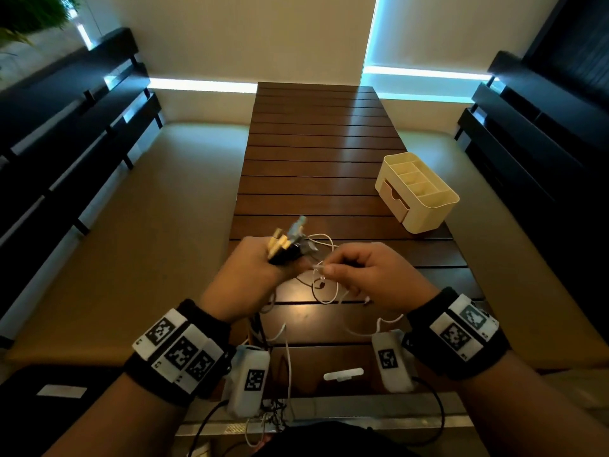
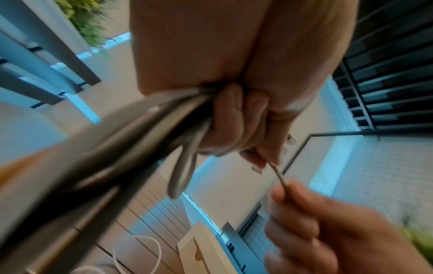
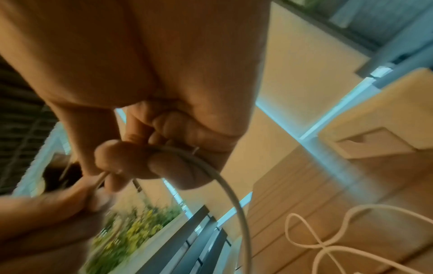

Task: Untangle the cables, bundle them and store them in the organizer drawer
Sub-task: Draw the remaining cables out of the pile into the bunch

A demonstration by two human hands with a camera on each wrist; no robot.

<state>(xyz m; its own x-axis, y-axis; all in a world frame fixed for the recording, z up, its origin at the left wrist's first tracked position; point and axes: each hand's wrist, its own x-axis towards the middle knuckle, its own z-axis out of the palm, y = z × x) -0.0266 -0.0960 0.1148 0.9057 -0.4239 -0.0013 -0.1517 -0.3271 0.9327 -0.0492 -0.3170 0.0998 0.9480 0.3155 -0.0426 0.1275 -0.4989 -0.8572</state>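
Cables point(image 1: 290, 245) are gathered in our left hand point(image 1: 253, 272), whose fingers curl round a fistful of connector ends above the near part of the slatted table point(image 1: 323, 143). From the head view we see our right hand point(image 1: 372, 272) just beside it, pinching a thin white cable point(image 1: 324, 293) that loops down to the wood. The cream organizer point(image 1: 417, 191) stands well apart at the far right, its drawer point(image 1: 393, 202) apparently shut. We judge the untangling still in hand: we should keep the fist firm and draw the white strand out slowly, following its loop rather than tugging, so no knot tightens.

Our left wrist view adds what the head view hides: the curled fingers point(image 2: 236, 118) clamp several grey and dark leads, one grey loop point(image 2: 185, 166) hangs free below, and a single thin strand runs from the fist to the other hand's fingertips point(image 2: 281, 194).

Our right wrist view, blurred, shows thumb and forefinger point(image 3: 117, 157) nipping that white cable, which arcs down from the hand, while another stretch of white cable lies crossed over itself on the table.
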